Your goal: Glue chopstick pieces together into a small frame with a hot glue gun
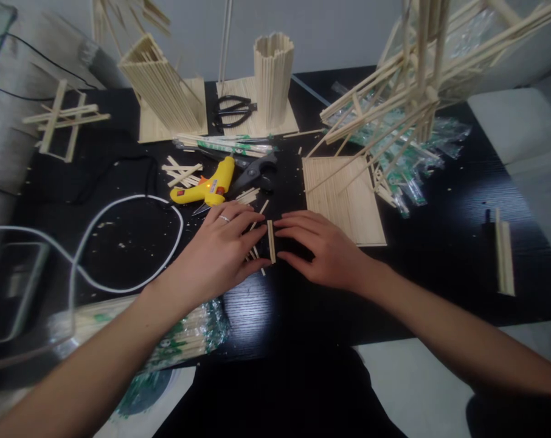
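A few short wooden sticks [270, 242] stand side by side as a narrow strip on the black table, between my two hands. My left hand [230, 243], with a ring on one finger, has its curved fingertips and thumb against the strip's left side. On the other side, my right hand [318, 246] has its fingers curved and apart, the tips very close to the strip; contact there is hard to make out. More loose thin sticks [256, 249] lie partly hidden under my left hand. Just beyond it rest a yellow glue gun [211, 184] and dark cutters [255, 173].
A flat stick panel [342, 201] lies beyond my right hand, under a tall stick frame [421, 103]. Two stick towers [273, 79] stand at the back near black-handled scissors [233, 112]. A white cable [102, 204] loops left; bagged sticks [188, 331] lie in front.
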The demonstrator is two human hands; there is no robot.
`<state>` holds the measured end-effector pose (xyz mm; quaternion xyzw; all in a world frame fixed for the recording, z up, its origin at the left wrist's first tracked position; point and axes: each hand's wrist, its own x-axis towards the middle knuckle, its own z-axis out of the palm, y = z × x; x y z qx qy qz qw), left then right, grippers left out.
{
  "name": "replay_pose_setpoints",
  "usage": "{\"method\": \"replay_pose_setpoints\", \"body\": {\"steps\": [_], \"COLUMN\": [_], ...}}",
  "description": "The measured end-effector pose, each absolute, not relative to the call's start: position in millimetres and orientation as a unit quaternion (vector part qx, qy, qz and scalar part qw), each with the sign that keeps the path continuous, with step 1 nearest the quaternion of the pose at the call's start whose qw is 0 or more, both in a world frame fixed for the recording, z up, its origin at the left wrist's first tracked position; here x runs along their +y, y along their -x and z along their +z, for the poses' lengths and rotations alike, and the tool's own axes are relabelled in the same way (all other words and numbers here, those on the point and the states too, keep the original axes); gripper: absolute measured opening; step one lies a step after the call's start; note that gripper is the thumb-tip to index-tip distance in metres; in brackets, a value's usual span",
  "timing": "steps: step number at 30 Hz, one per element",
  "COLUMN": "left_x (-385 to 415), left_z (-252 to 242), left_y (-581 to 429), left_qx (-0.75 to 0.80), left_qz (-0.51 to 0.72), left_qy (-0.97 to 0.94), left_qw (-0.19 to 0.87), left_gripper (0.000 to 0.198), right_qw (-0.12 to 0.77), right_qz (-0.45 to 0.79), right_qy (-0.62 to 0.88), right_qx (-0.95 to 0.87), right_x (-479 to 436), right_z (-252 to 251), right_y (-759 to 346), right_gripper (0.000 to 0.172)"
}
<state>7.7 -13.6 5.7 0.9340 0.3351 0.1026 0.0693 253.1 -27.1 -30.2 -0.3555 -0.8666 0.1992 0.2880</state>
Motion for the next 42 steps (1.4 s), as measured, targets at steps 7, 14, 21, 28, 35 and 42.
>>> {"method": "replay_pose_setpoints", "body": {"steps": [7, 14, 21, 28, 35, 42], "left_x": [-14.8, -13.9, -16.7, -17.1, -17.5, -17.2], "left_z": [4.4, 4.8, 7.3, 9.1, 6.7, 6.0], "left_y": [-10.2, -10.3, -14.5, -15.9, -16.4, -13.1], "left_qx": [0.339, 0.337, 0.344, 0.340, 0.336, 0.348], "left_qz": [0.101, 0.100, 0.087, 0.084, 0.088, 0.095], "left_qy": [-0.932, -0.932, -0.931, -0.934, -0.936, -0.928], "left_qw": [0.085, 0.088, 0.085, 0.074, 0.062, 0.092], "left_gripper": [0.047, 0.043, 0.040, 0.039, 0.042, 0.039], "right_qw": [0.286, 0.281, 0.276, 0.281, 0.286, 0.276], "right_qz": [0.207, 0.206, 0.215, 0.214, 0.221, 0.232], "right_qy": [0.362, 0.365, 0.369, 0.362, 0.354, 0.375], "right_qx": [-0.862, -0.863, -0.861, -0.863, -0.863, -0.854], "right_x": [-28.8, -29.3, -29.4, -28.7, -27.3, -25.9], "right_z": [-31.2, -29.6, -28.7, -31.1, -32.3, -29.4], "right_y": [-251.5, -250.2, -249.8, -250.0, -250.1, -249.3], "right_gripper": [0.027, 0.027, 0.028, 0.029, 0.028, 0.024]}}
